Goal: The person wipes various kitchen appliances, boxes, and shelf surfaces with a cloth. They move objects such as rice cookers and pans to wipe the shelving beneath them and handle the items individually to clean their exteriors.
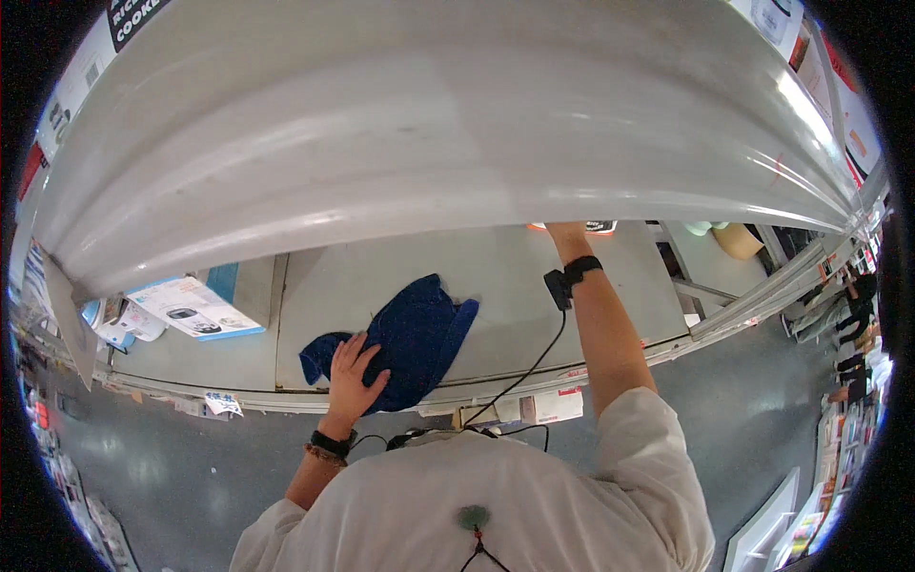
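A crumpled dark blue cloth [412,334] lies on the lower shelf board [515,305]. My left hand [356,377] rests flat on the cloth's left part, fingers spread apart. My right arm stretches forward beneath the upper shelf [457,124]. Only the back edge of my right hand [566,231] shows; the shelf hides its fingers. Right beside it, a sliver of an item with orange and black print [600,228] peeks out under the shelf edge. What the right hand touches or holds is out of sight.
At the left of the board stand a white and blue appliance box [195,307] and a white rounded appliance [141,322]. A tan rounded object [737,241] sits far right. Small cartons [551,407] are below the front edge. A cable [529,367] hangs from my right wrist.
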A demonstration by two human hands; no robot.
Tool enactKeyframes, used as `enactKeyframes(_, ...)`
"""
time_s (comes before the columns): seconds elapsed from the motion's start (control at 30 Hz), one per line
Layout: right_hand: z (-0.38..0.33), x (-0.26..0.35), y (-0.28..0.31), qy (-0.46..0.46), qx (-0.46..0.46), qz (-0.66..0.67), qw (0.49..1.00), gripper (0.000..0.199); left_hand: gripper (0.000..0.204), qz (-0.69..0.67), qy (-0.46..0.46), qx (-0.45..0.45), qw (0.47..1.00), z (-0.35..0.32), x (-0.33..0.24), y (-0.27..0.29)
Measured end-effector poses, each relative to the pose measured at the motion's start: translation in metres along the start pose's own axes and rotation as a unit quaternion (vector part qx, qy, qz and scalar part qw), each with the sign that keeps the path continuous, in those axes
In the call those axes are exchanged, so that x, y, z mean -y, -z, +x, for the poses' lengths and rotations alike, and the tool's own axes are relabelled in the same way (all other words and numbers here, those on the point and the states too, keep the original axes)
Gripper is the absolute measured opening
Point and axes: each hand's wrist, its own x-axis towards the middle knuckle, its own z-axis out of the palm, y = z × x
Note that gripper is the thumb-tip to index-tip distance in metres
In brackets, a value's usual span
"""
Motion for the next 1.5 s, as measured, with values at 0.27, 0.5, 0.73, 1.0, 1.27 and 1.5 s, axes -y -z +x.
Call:
enactKeyframes(0.27, 0.036, -0.075, 0.016, -0.03, 0.1, -0.163, 0.981, 0.103, 0.043, -0.005, 0.008, -0.017, 1.0, 0.002, -0.009, -0.001)
enactKeyframes(0.5, 0.067, -0.028, 0.008, -0.111, 0.286, -0.207, 0.929, 0.097, 0.044, 0.005, 0.029, -0.008, 1.0, 0.0, -0.006, 0.0)
enactKeyframes(0.73, 0.082, 0.025, -0.072, -0.057, 0.256, 0.107, 0.959, 0.091, 0.043, -0.022, 0.022, -0.024, 0.999, 0.0, -0.008, 0.001)
enactKeyframes(1.0, 0.079, 0.026, -0.076, -0.078, 0.239, 0.213, 0.944, 0.084, 0.043, -0.02, 0.037, -0.021, 0.999, 0.0, -0.01, 0.001)
enactKeyframes(1.27, 0.048, 0.056, -0.045, -0.049, 0.182, 0.247, 0.951, 0.078, 0.042, -0.004, 0.043, -0.022, 0.999, 0.001, -0.009, -0.001)
enactKeyframes(1.5, 0.005, 0.094, -0.006, 0.018, 0.138, 0.262, 0.955, 0.072, 0.042, 0.0, 0.026, -0.027, 0.999, 0.002, -0.008, -0.003)
